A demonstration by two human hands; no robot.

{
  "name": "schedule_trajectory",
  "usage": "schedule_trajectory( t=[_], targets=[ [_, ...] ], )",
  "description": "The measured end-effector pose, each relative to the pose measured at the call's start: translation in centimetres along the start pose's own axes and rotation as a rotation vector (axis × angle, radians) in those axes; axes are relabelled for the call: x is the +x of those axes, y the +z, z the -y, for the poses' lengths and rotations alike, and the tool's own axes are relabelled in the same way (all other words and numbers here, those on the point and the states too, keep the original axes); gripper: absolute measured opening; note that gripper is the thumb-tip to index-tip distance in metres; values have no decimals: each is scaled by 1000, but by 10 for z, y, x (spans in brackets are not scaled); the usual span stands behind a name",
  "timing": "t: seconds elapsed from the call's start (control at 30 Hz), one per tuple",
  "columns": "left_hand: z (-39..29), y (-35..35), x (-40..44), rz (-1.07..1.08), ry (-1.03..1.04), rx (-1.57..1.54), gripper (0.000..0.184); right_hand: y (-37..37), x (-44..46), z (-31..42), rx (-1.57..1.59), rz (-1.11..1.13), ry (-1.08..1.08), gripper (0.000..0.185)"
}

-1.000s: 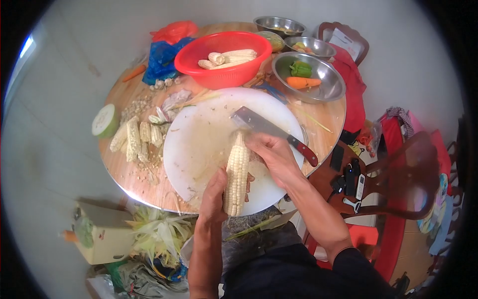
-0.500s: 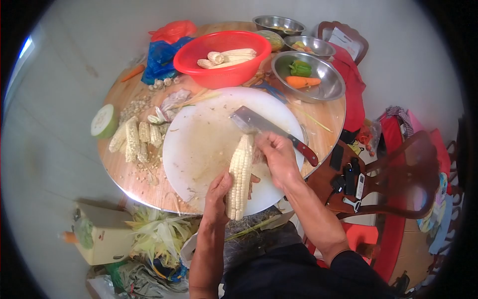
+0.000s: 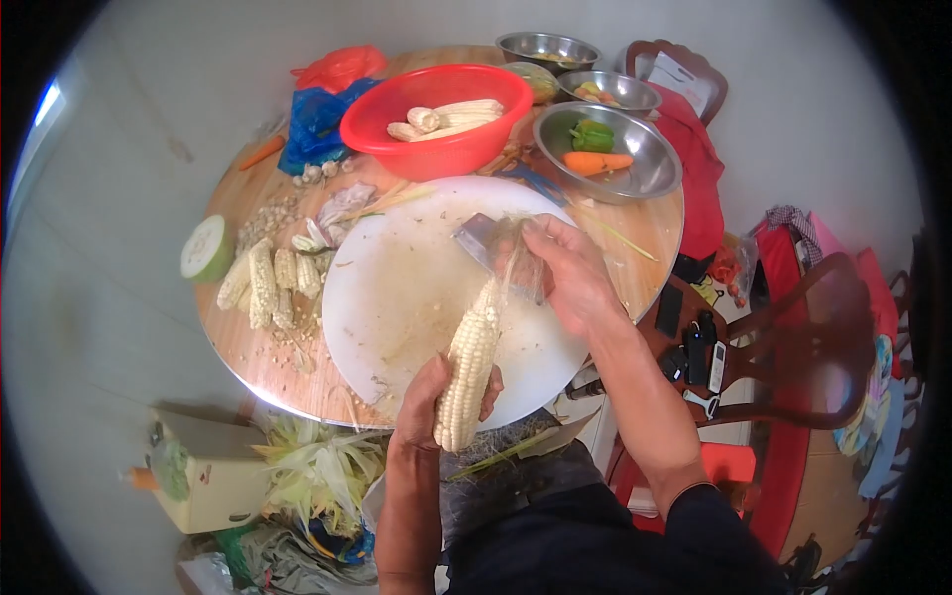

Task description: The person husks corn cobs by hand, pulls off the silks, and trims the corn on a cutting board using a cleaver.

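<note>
My left hand [image 3: 420, 405] is wrapped round the lower part of a husked ear of corn [image 3: 466, 372], which tilts with its tip up and to the right. At the tip, my right hand [image 3: 575, 273] pinches a wispy tuft of corn silk [image 3: 518, 260], some of it strung between fingers and ear. Both hands are above the round white cutting board [image 3: 382, 268]. On the board lies a cleaver; its blade [image 3: 473, 236] shows beside the silk, while my right hand and forearm cover the handle.
A red basin [image 3: 436, 159] holds several husked ears. Right of it, a steel bowl [image 3: 659, 164] contains a green pepper and a carrot. Corn pieces [image 3: 262, 283] and a cut gourd [image 3: 205, 248] sit at the table's left. Husks [image 3: 322, 466] are piled below the table edge.
My right hand has moved up and right from the ear's tip, drawing the silk out. The ear, in my left hand, has dropped slightly and tilts more.
</note>
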State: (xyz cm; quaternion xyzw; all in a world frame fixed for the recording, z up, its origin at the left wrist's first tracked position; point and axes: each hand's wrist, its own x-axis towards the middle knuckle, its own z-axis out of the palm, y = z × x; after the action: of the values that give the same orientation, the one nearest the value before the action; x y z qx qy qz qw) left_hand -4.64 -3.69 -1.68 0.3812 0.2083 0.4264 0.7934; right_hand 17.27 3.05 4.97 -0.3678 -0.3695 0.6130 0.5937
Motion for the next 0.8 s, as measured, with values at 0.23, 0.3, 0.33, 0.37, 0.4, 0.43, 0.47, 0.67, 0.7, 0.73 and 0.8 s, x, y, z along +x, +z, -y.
schedule_trajectory(
  t=[0.23, 0.3, 0.33, 0.37, 0.4, 0.43, 0.47, 0.67, 0.7, 0.73, 0.8],
  targets=[
    [1, 0, 7, -17, 29, -163, 64, -7, -9, -19, 111, -111, -47, 24],
    [2, 1, 7, -74, 16, -230, 61, -1, -22, -28, 410, -120, -25, 23],
    [3, 1, 7, -77, 12, -229, 61, -7, -26, -30, 413, -123, -23, 23],
    [2, 0, 8, -96, -7, -280, 60, -16, -29, -30, 443, 16, -18, 23],
    [2, 0, 8, -115, -24, -331, 60, -18, -33, -27, 471, 158, -15, 23],
    [1, -2, 9, -116, -23, -330, 60, -17, -39, -26, 472, 160, -14, 23],
    [1, -4, 9, -122, 15, -367, 59, -14, -47, -22, 297, 85, 76, 22],
    [-2, 2, 10, -218, 66, -221, 56, -2, -50, -25, -360, 56, 3, 28],
    [-2, 4, 11, -230, 50, -233, 56, -1, -47, -27, -667, 101, -152, 33],
    [-1, 4, 12, -230, 51, -233, 56, 8, -50, -20, -666, 102, -152, 33],
    [0, 4, 10, -216, 87, -131, 57, 27, -60, -4, -1064, 251, -78, 47]
  ],
)
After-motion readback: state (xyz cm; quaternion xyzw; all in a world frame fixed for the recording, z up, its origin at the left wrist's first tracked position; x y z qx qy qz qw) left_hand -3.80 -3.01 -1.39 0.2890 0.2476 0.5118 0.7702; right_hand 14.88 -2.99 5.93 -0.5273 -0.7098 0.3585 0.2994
